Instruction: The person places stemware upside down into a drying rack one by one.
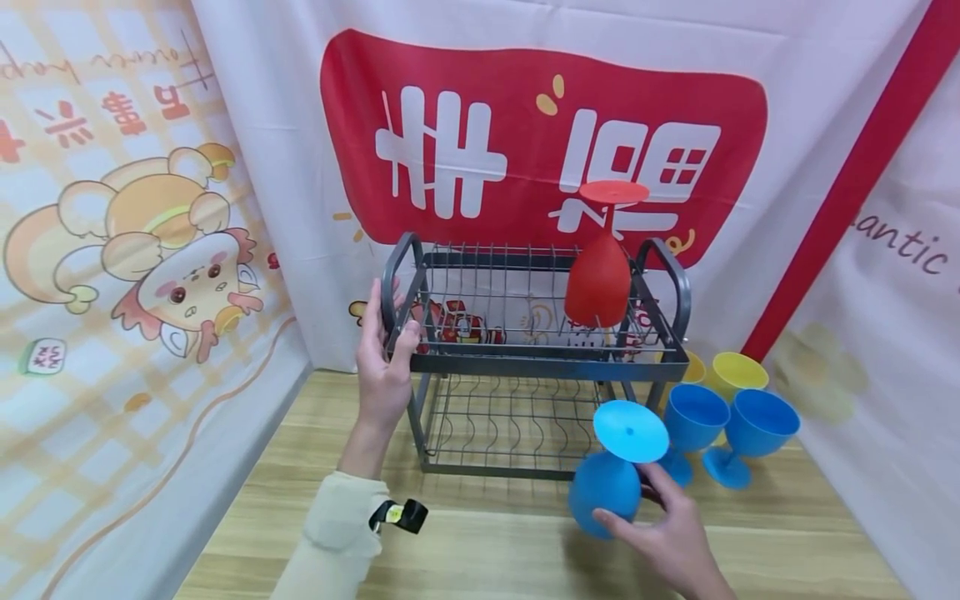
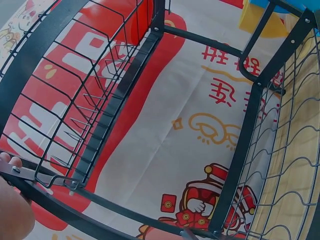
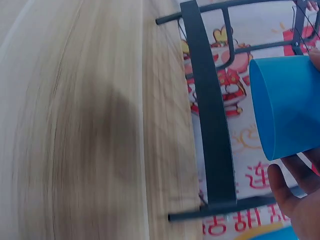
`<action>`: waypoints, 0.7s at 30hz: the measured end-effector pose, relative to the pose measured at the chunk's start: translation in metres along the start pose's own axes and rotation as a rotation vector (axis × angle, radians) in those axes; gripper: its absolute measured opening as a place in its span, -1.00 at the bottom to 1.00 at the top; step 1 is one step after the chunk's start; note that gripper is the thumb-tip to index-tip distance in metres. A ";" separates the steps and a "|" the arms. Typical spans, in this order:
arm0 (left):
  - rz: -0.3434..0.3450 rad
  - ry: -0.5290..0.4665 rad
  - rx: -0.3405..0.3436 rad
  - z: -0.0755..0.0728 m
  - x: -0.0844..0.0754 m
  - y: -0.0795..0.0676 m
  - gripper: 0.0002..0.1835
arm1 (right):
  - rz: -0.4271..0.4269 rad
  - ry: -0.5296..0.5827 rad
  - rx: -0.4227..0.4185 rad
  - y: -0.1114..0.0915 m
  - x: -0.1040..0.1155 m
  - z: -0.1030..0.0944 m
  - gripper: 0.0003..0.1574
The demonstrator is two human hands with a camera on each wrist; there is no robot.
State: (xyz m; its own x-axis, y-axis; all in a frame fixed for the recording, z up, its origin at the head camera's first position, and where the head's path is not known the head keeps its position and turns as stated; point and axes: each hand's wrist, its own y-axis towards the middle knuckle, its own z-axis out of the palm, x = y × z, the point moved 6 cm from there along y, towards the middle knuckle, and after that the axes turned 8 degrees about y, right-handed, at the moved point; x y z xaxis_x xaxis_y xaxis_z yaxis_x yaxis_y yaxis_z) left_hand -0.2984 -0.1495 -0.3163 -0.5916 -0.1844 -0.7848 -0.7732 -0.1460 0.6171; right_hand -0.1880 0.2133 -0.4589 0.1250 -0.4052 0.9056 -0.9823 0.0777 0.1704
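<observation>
My left hand (image 1: 386,375) grips the upper left corner of a dark two-tier wire dish rack (image 1: 510,365), thumb over the frame. In the left wrist view, part of that hand (image 2: 14,210) shows against the rack's end bar. My right hand (image 1: 667,533) holds a blue goblet (image 1: 609,492) upside down by its bowl, foot upward, in front of the lower tier. Its open rim faces the table in the right wrist view, where the goblet (image 3: 290,105) sits between thumb and fingers. A red goblet (image 1: 600,283) stands inverted on the right of the upper tier.
Right of the rack stand two blue goblets (image 1: 763,421), upright, with yellow goblets (image 1: 738,373) behind them. The wooden table (image 1: 480,542) runs in front of the rack. A printed white cloth (image 1: 270,167) hangs behind and at both sides.
</observation>
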 end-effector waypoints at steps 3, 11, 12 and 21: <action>-0.006 -0.003 -0.001 0.003 0.001 -0.001 -0.24 | 0.021 -0.038 -0.026 -0.004 -0.003 -0.019 0.12; -0.011 -0.003 0.001 0.007 0.001 0.000 -0.24 | -0.013 -0.179 -0.145 -0.004 0.002 -0.078 0.11; -0.012 -0.004 -0.002 0.007 0.001 0.000 -0.24 | -0.017 -0.191 -0.158 -0.003 0.004 -0.085 0.11; -0.021 0.003 -0.015 0.003 0.001 -0.001 -0.24 | -0.205 -0.260 -0.275 0.013 0.050 -0.146 0.07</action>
State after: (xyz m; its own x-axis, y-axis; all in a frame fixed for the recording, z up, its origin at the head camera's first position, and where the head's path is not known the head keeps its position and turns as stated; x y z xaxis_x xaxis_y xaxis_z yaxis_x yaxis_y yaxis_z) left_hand -0.2988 -0.1462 -0.3179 -0.5744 -0.1841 -0.7976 -0.7820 -0.1645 0.6011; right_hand -0.1741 0.3271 -0.3549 0.2396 -0.6511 0.7202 -0.8626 0.1977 0.4657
